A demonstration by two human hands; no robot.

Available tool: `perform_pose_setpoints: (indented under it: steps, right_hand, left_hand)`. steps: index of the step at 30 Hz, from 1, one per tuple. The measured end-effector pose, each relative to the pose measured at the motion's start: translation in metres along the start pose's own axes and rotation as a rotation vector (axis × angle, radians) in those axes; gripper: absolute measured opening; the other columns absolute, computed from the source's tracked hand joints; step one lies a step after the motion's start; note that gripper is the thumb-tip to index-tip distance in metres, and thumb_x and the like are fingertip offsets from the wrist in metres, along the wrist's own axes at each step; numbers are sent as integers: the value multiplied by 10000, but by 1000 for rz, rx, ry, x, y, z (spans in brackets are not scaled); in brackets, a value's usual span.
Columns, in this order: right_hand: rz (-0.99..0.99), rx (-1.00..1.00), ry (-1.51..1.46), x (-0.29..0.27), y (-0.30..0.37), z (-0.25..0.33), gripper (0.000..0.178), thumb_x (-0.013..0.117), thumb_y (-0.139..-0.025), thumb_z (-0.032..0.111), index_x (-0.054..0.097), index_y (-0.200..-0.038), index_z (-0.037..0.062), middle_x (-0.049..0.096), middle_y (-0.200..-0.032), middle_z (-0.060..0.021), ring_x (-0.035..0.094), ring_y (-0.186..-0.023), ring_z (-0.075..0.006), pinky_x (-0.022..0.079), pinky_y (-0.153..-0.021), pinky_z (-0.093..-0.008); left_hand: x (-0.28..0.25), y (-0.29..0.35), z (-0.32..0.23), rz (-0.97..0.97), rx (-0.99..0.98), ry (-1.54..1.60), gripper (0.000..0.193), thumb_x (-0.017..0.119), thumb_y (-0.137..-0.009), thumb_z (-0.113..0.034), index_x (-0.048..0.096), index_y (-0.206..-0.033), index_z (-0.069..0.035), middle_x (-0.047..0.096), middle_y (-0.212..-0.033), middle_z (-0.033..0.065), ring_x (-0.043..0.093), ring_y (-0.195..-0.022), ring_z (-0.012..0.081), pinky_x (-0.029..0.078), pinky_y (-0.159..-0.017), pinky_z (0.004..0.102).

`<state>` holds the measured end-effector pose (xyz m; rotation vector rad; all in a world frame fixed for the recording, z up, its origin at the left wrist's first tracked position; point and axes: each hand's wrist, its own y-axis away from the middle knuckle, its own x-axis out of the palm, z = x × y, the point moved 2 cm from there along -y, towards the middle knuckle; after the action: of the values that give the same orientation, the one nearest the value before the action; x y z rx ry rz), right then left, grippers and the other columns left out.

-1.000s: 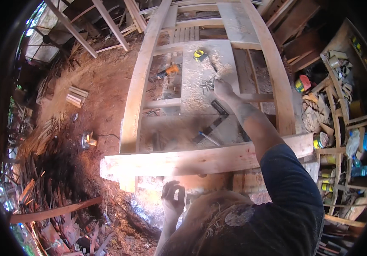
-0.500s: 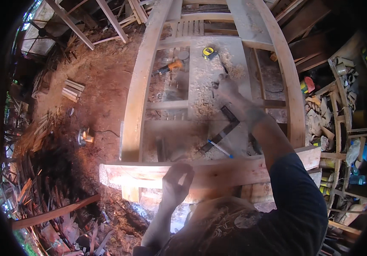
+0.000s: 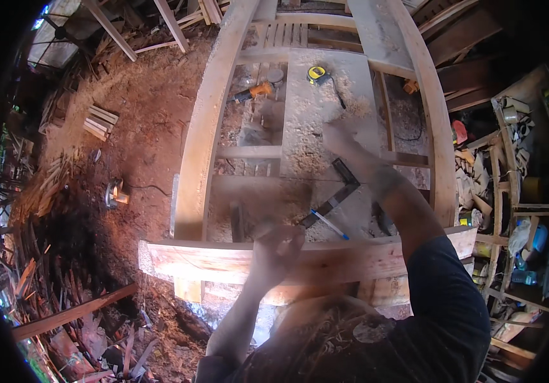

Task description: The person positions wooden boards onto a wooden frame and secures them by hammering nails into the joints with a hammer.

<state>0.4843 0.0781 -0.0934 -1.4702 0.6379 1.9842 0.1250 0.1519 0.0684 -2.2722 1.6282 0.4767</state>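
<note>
My left hand [image 3: 278,253] is over the near wooden beam [image 3: 376,256], its fingers partly curled and smeared by motion. My right hand [image 3: 343,142] reaches over a board strewn with wood shavings [image 3: 301,150]. Its fingers are blurred, so whether it holds anything does not show. Close to my right wrist lies a dark carpenter's square [image 3: 344,192], its corner pointing right. A white and blue pen [image 3: 330,225] rests across the square's near leg. Beyond my right hand, a yellow and black tape measure [image 3: 317,75] sits on the board.
Long side rails [image 3: 194,172] and crosspieces [image 3: 249,152] make up the large wooden frame. An orange and black power tool [image 3: 252,92] lies inside it. On the floor at left are another corded tool [image 3: 117,194], stacked slats [image 3: 101,123] and scrap wood. Cluttered shelves [image 3: 501,191] stand at right.
My left hand has moved up and right, its fingers curling in. The right hand has shifted slightly right and nearer, becoming more blurred. The whole view has shifted slightly.
</note>
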Motion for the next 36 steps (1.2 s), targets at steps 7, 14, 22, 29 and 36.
perform_pose_setpoints:
  steps: [7,14,22,29,36]
  right_hand:
    - [-162,83,120,34,1,-9,199,584,-826,110,707,-925,-12,702,-994,-240,703,-928,-369,554,-845,-501]
    - [193,235,-478,-68,25,-26,329,719,-744,208,750,-956,-42,739,-859,-206,727,-824,-282,570,-787,-394]
    - [106,-76,-461,-126,101,34,317,748,-847,256,745,-1021,-8,740,-960,-189,742,-795,-232,579,-714,-363]
    - [566,-20,398,-130,196,-88,361,640,-890,350,743,-1074,57,691,-1154,-237,687,-1055,-372,545,-888,-494]
    - [648,100,264,-68,293,-142,442,789,-803,405,747,-1112,92,741,-1054,-199,701,-999,-394,547,-866,-483]
  left_hand:
    - [31,-92,40,32,392,-148,132,708,-934,-156,667,-951,-31,679,-882,109,665,-761,256,541,-680,376]
    - [106,-159,74,-172,-601,1277,375,572,-1031,-361,572,-1145,-4,639,-990,119,654,-873,262,555,-728,386]
    - [157,-180,90,103,-742,1541,588,297,-1084,-510,518,-1200,22,616,-998,162,623,-932,312,528,-858,458]
    - [92,-142,47,124,-590,1655,231,503,-1044,-230,588,-907,-64,619,-803,79,575,-690,199,512,-628,333]
    - [-60,-120,-24,27,-375,1999,301,396,-1062,-208,596,-939,-19,446,-717,17,359,-620,129,312,-548,281]
